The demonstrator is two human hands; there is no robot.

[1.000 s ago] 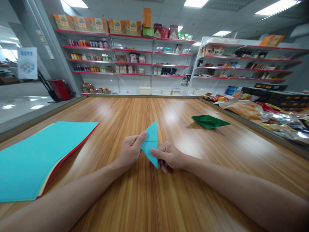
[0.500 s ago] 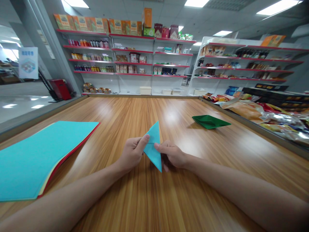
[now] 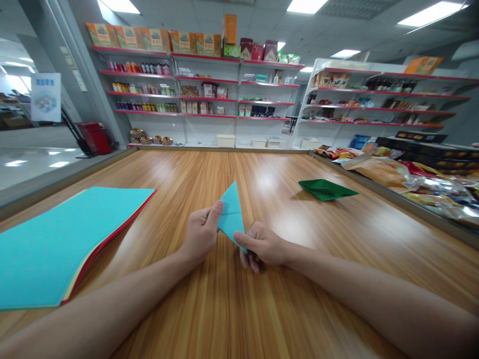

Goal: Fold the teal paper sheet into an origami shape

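A light-blue folded paper (image 3: 231, 212), roughly triangular with a crease across its middle, is held up over the wooden table. My left hand (image 3: 202, 230) pinches its left corner, thumb on the near face. Down at the lower tip, my right hand (image 3: 264, 244) grips the paper between thumb and fingers. The fingers behind the paper are partly hidden. Off to the right lies a green folded paper boat (image 3: 328, 189), touched by neither hand. A stack of coloured paper sheets (image 3: 75, 239), light blue on top with yellow and red edges below, lies at the left.
The wooden table (image 3: 179, 319) has a raised rim. Packaged snacks (image 3: 396, 174) and black boxes (image 3: 430, 152) are beyond its right edge. Shelves of goods (image 3: 205, 97) stand at the back. A red trolley (image 3: 93, 138) and a sign (image 3: 46, 97) stand at left.
The light-blue paper has shifted slightly left and tilted. My right thumb has slid from the paper's middle down to its lower tip. My left hand has moved slightly left, still pinching the paper.
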